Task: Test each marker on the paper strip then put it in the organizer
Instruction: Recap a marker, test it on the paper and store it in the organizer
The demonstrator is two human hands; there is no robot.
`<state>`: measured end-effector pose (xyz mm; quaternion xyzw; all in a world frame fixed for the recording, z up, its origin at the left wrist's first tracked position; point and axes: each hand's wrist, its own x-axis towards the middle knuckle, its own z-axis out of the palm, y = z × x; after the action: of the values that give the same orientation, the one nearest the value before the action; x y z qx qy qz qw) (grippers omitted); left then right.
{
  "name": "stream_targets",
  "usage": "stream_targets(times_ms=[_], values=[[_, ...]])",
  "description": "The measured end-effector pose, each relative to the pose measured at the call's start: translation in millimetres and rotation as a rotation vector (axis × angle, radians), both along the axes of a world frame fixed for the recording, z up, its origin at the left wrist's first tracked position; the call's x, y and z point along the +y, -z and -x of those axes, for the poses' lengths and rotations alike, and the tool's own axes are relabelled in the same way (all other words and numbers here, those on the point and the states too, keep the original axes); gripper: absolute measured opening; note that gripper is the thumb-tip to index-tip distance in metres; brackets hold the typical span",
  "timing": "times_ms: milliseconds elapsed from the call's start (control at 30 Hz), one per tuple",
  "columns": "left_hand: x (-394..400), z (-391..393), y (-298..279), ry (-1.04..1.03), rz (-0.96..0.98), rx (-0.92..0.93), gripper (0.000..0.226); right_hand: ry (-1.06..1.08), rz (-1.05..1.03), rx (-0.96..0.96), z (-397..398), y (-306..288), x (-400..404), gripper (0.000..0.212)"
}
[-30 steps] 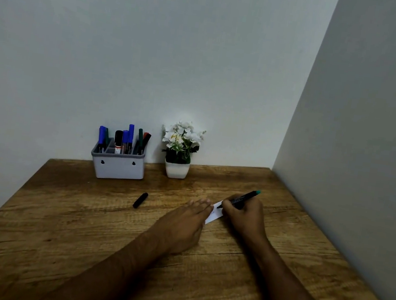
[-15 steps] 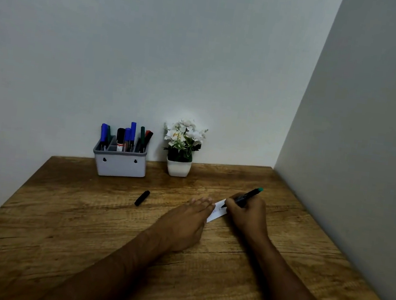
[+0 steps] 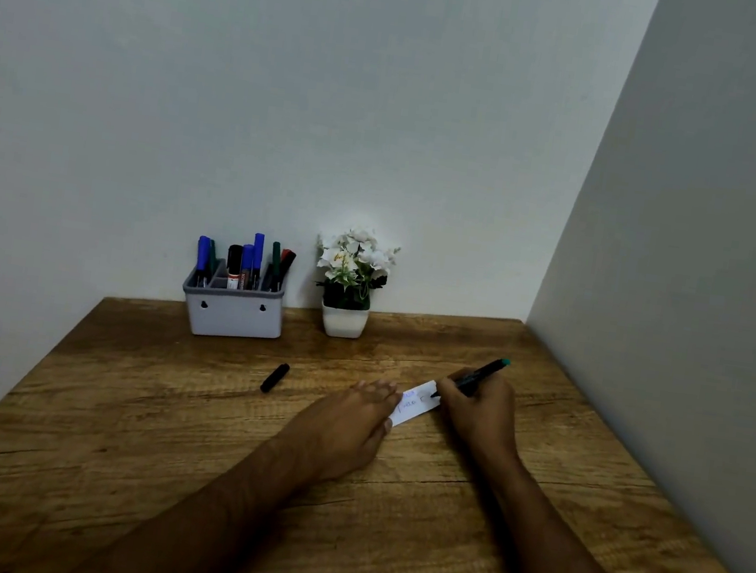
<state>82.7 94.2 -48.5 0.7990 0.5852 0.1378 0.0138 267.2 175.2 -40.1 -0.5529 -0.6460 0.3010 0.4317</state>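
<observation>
At a wooden desk (image 3: 154, 439) set into a corner, our right hand (image 3: 480, 410) curls its fingers around a black marker (image 3: 479, 375) with a teal end, the tip pressed to the white paper strip (image 3: 416, 404), where faint scribbles already show. Our left hand (image 3: 348, 422) lies flat, fingers straight and together, pinning the strip's near end to the wood. A black cap (image 3: 275, 377) lies by itself to the left of the hands. Against the back wall, the grey organizer (image 3: 233, 313) holds blue, green, black and red markers upright, with a white potted plant (image 3: 350, 282) just to its right
</observation>
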Motion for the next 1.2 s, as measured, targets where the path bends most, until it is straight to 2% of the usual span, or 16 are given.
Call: stream_targets(times_ms=[833, 1100, 1200], values=[[1, -1, 2, 0.005, 0.01, -0.013, 0.054, 0.087, 0.052, 0.029, 1, 3, 6, 0.01], [3, 1, 3, -0.005, -0.021, -0.036, 0.053, 0.121, 0.047, 0.11, 1, 1, 3, 0.011], [3, 0, -2, -0.014, -0.014, -0.045, 0.054, 0.136, 0.034, 0.211, -4, -7, 0, 0.014]])
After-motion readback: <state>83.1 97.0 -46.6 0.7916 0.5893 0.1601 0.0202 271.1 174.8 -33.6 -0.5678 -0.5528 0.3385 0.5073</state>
